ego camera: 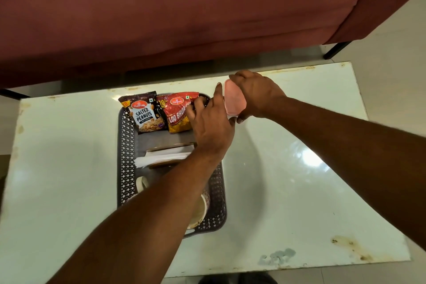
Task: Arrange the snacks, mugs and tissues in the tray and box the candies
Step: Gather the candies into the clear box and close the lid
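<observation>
**A:** What do the fingers hold?

**B:** The right hand point(258, 97) clasps the pink box point(234, 99) from the far-right side; its fingers point(239, 119) curl round the near corner and the far edge. The left hand point(211, 122) lies just beside it on the left, forefinger stretched up along the box's left edge. Its remaining fingers point(196, 108) are loosely bent over the tray's far-right corner. Whether they pinch a candy cannot be told.

**A:** Which way does the box lie?

**B:** Its long axis runs away from the person, leaning slightly to the near-right. It sits just past the right rim of the tray point(125, 145), low over the tabletop point(299, 168); contact with the surface cannot be judged. The broad pink face is turned towards the camera, so no opening shows.

**A:** Which hand is nearer the box?

**B:** Both touch or nearly touch it. The right carries it; the left only steadies its edge.

**A:** And the surroundings?

**B:** Within the tray, the peanut packet point(144, 114) and the red snack packet point(178, 110) lean side by side at the far end. The tissues point(161, 158) lie mid-tray. A mug point(200, 210) sits at the near end, partly hidden beneath the left forearm. Judged from this, the tray is arranged and the candy box is the step in hand.
</observation>
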